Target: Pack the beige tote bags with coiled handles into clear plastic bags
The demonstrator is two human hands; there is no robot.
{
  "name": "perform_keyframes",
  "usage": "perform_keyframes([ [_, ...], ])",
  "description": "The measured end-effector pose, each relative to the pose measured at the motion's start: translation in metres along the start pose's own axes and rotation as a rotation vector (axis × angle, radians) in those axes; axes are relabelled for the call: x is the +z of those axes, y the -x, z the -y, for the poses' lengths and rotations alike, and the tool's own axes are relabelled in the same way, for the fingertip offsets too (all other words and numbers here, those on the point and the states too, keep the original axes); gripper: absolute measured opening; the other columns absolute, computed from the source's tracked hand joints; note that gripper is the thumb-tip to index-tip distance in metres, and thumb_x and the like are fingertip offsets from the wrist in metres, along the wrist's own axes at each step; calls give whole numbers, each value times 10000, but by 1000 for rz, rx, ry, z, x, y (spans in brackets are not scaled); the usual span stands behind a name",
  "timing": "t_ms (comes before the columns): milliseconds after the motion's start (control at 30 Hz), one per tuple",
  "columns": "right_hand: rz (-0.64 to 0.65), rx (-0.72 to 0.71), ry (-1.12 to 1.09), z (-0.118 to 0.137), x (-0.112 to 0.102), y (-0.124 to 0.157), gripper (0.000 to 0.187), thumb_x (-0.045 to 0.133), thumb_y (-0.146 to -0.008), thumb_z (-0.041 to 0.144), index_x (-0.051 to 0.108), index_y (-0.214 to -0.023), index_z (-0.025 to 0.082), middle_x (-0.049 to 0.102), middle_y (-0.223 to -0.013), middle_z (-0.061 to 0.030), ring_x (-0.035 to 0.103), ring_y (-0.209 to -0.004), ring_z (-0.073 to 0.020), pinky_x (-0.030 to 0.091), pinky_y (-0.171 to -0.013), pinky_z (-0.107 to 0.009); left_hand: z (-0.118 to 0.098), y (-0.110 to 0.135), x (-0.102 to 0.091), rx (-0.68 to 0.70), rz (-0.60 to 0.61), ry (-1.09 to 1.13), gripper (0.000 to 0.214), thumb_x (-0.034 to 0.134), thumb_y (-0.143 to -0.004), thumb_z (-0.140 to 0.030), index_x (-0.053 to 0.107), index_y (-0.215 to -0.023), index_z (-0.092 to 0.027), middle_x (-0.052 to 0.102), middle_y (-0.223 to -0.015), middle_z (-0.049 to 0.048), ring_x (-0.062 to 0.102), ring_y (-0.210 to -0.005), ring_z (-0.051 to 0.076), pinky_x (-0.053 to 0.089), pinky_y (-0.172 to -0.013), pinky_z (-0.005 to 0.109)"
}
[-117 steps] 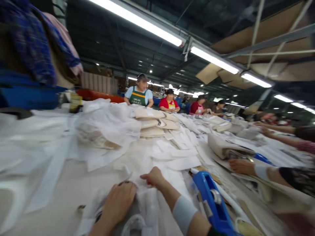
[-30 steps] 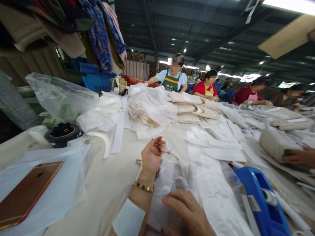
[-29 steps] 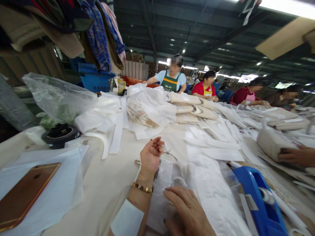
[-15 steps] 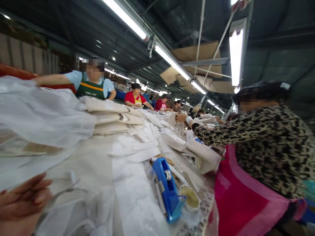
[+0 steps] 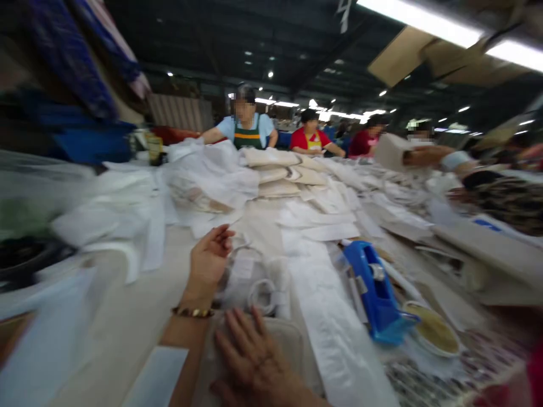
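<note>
I have the right hand (image 5: 258, 353) open, fingers spread flat on a pale beige panel (image 5: 289, 339) toward the near edge of the table (image 5: 127, 316). My left hand (image 5: 207, 257) curls loosely beside a whitish wrapped piece (image 5: 244, 271); from here I can't tell whether it grips anything. Right along that edge sits a blue tape dispenser (image 5: 371, 291).

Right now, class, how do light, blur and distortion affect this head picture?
Head view: a ceiling lamp glares white against the dark roof; head view: the hanging clothes smear at upper left; head view: left hand and right hand are slightly soft but readable; head view: the edges look stretched, as through a wide lens.
</note>
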State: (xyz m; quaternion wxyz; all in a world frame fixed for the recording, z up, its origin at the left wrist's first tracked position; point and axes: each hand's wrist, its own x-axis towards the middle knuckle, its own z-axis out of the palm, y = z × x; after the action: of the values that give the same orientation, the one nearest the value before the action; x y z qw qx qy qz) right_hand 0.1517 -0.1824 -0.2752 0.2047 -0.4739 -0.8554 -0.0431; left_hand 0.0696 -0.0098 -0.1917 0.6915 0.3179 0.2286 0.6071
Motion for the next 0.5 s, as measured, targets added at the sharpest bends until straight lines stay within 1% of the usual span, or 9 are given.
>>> perform_keyframes([
  [33,18,5,-47,-1,0,2,595,501,-870,420,381,-1372,125,365,-1445,-175,249,-1373,-297,275,-1092,-548,-3,7,-2,22,0,-91,151,591,-729,-216,679,-701,-98,646,-621,78,506,-491,95,386,-452,178],
  [100,19,14,-105,-4,-1,2,528,501,-879,363,428,-1344,125,384,-1432,-188,269,-1362,-315,245,-1094,-575,-11,28,-16,59,-15,-256,143,642,-689,-206,699,-774,-106,663,-666,76,513,-514,105,391,-486,195],
  [167,32,16,-133,-6,-4,0,466,484,-888,303,470,-1316,120,408,-1414,-191,292,-1352,-319,228,-1099,-581,-19,62,-37,151,19,-545,181,679,-681,-188,710,-851,-135,683,-744,75,555,-603,135,435,-580,227],
  [200,41,10,-140,-6,-5,-1,458,479,-888,287,477,-1312,112,410,-1412,-195,292,-1352,-321,221,-1102,-579,-23,82,-48,227,73,-747,203,680,-696,-183,709,-895,-157,690,-803,76,582,-679,158,457,-654,254],
  [233,54,1,-147,-7,-7,-1,464,479,-885,280,475,-1315,106,404,-1415,-200,285,-1354,-322,215,-1105,-578,-26,103,-61,323,158,-977,232,668,-723,-186,699,-953,-182,691,-877,78,599,-776,185,466,-743,287],
  [267,70,-12,-152,-7,-9,-1,481,482,-878,281,465,-1324,101,391,-1422,-204,271,-1360,-322,208,-1108,-576,-28,125,-73,425,262,-1194,266,642,-752,-187,677,-1016,-201,682,-961,84,601,-880,212,459,-826,327],
  [333,110,-36,-159,-9,-11,0,521,492,-862,281,438,-1348,102,352,-1444,-208,235,-1373,-321,190,-1115,-569,-26,164,-96,579,479,-1501,373,596,-781,-171,597,-1153,-193,638,-1101,112,563,-1032,252,428,-927,395],
  [400,149,-47,-159,-11,-13,1,546,500,-847,277,422,-1361,109,317,-1463,-206,197,-1386,-314,162,-1126,-555,-19,196,-110,660,608,-1684,405,527,-801,-134,534,-1206,-142,602,-1144,146,523,-1086,268,414,-949,432],
  [500,218,-65,-152,-14,-16,0,643,573,-789,326,407,-1368,101,262,-1484,-218,130,-1400,-319,111,-1134,-549,-6,225,-114,731,735,-1754,351,452,-821,-141,526,-1160,-89,613,-1029,148,538,-980,255,444,-880,430],
])
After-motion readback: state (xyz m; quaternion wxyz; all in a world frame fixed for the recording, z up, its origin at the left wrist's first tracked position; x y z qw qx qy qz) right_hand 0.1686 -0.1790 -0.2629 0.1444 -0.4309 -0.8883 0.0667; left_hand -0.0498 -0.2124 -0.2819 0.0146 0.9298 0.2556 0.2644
